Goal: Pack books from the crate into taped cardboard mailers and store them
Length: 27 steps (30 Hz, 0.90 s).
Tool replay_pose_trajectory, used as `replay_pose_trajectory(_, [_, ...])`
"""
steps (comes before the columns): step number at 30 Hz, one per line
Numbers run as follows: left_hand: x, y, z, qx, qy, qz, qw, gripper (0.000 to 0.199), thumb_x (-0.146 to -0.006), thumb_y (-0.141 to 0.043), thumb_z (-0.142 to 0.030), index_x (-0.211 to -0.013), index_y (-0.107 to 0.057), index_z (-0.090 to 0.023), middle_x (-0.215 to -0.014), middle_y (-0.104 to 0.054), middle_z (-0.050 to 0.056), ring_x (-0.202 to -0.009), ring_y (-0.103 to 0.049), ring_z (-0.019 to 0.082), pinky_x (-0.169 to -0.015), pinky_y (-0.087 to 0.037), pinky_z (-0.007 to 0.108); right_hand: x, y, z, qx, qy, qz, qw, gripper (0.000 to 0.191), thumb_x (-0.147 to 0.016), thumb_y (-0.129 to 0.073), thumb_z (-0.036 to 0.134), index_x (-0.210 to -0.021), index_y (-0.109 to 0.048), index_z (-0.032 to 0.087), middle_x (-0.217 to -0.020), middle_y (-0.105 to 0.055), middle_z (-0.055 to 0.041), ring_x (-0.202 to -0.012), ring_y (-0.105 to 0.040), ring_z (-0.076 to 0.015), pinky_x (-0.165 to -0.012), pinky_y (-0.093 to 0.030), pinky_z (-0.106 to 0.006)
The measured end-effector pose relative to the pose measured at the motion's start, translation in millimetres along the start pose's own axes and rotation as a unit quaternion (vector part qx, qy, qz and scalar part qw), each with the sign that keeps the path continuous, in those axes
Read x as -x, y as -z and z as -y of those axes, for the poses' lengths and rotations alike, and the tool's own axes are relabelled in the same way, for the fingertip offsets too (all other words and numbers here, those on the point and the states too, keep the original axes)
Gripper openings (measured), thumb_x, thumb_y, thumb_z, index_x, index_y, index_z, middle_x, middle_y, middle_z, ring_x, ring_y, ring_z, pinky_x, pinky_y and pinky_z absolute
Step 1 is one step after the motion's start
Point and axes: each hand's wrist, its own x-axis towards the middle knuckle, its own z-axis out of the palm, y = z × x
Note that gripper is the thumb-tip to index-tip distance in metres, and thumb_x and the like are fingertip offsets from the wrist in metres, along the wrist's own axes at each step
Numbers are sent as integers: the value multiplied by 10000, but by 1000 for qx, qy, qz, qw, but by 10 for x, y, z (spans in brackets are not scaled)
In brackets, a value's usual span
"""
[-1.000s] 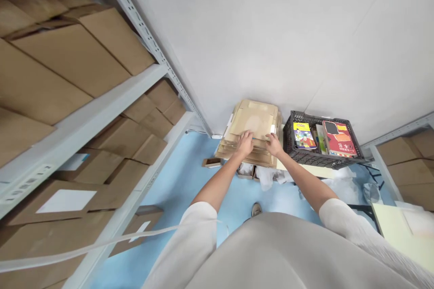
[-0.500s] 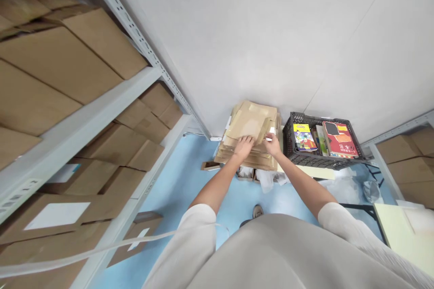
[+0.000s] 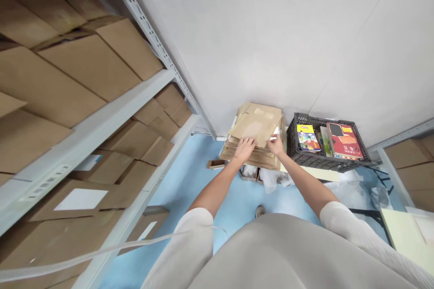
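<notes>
A stack of flattened brown cardboard [image 3: 264, 159] stands against the wall, its layers uneven at the front. On top lies a brown cardboard sheet [image 3: 259, 122]. My left hand [image 3: 245, 148] rests on the near left edge of this sheet, fingers bent over it; whether they grip it is hard to tell. The fingers of my right hand [image 3: 275, 145] are pinched on the sheet's near right corner. Just beyond them shows a small white patch.
Right of the stack, a black crate [image 3: 315, 160] holds a yellow-purple book [image 3: 308, 138] and a red book [image 3: 346, 140]. Shelves of cardboard boxes [image 3: 91, 65] rise on the left. Open boxes with plastic bags [image 3: 269, 179] are below the stack. A pale table [image 3: 403, 230] is at the lower right.
The raised flap near my right hand now lies flat, and the top sheet looks smooth and turned slightly. The whole view has shifted, with the shelves further right.
</notes>
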Motion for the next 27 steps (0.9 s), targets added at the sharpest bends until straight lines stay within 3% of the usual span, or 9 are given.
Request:
replay_pose_trajectory(3, [96, -5, 70, 43, 65, -15, 997, 526, -998, -498, -94, -1476, -636, -266, -1453, -638, 143, -1200, -658, 293, -1059, -495, 420, -30, 145, -26, 44, 31, -25, 998, 316, -852, -607, 451, -1099, -539, 266, -869, -692, 4, -791, -682, -224, -804, -554, -358])
replay_pose_trajectory(6, [295, -46, 148, 100, 90, -48, 990, 486, -1008, -516, -139, -1455, -650, -275, -1556, -591, 104, -1238, -658, 278, -1107, -495, 398, -95, 279, -57, 77, 95, -37, 992, 277, -872, -568, 389, -1094, -608, 228, -1040, -710, -77, -901, -677, -240, -917, -558, -397])
replay_pose_trajectory(10, [637, -153, 187, 160, 90, -97, 978, 373, -998, -540, -153, -1322, -711, -221, -1415, -672, 129, -1322, -628, 288, -1204, -443, 417, -225, 357, -70, 129, 148, -22, 980, 297, -858, -558, 311, -1107, -679, 203, -1161, -692, -130, -1007, -652, -271, -1025, -540, -448])
replay_pose_trajectory(12, [735, -216, 173, 192, 155, -114, 962, 289, -1028, -534, -191, -1248, -718, -221, -1329, -707, 127, -1261, -662, 274, -1143, -485, 400, -304, 349, -48, 162, 146, -12, 976, 321, -859, -562, 299, -1131, -702, 202, -1173, -687, -134, -1042, -644, -288, -1051, -530, -470])
replay_pose_trajectory(15, [677, -307, 137, 259, 309, -125, 907, 153, -1049, -572, -262, -1102, -711, -226, -1140, -761, 99, -1109, -718, 249, -1005, -534, 353, -413, 289, 18, 204, 132, 5, 970, 356, -864, -573, 283, -1178, -720, 202, -1211, -683, -133, -1096, -644, -296, -1069, -521, -464])
replay_pose_trajectory(18, [420, -391, 92, 324, 407, -112, 847, 66, -1005, -670, -280, -1018, -686, -217, -1054, -789, 87, -1038, -745, 239, -941, -536, 325, -466, 201, 83, 231, 128, 22, 964, 374, -875, -571, 266, -1212, -724, 208, -1246, -683, -124, -1132, -646, -289, -1085, -516, -443])
replay_pose_trajectory(23, [97, -500, 40, 358, 481, -115, 792, 239, -886, -782, -192, -1088, -655, -211, -976, -788, 64, -994, -759, 236, -933, -534, 330, -431, 140, 136, 279, 147, 54, 947, 387, -904, -571, 281, -1255, -719, 208, -1323, -665, -150, -1253, -597, -339, -1109, -497, -489])
replay_pose_trajectory(27, [297, -547, 182, 369, 493, -110, 780, 509, -843, -786, -132, -1310, -594, -195, -946, -786, 43, -949, -765, 229, -881, -546, 312, -412, 207, 182, 303, 146, 60, 940, 430, -929, -549, 297, -1330, -683, 221, -1441, -622, -164, -1331, -539, -378, -1119, -473, -551])
